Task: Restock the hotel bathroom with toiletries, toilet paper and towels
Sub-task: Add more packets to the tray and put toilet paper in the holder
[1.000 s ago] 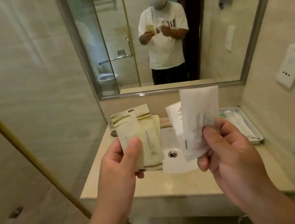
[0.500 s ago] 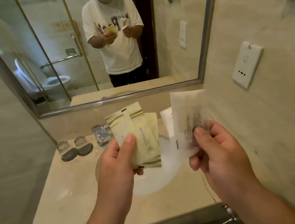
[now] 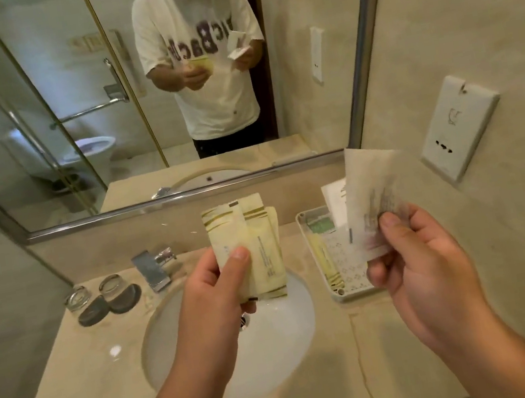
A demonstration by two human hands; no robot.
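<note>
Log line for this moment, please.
left hand: grips yellow sachets above sink | right hand: pinches white packets | amenity tray: right of sink, holds some items

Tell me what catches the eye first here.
Two hands are raised over the white sink basin: the left hand grips a fan of cream sachets with gold stripes, and the right hand pinches white paper packets. Behind them the mirror reflects the person, and a white tray of toiletries sits on the counter at right.
</note>
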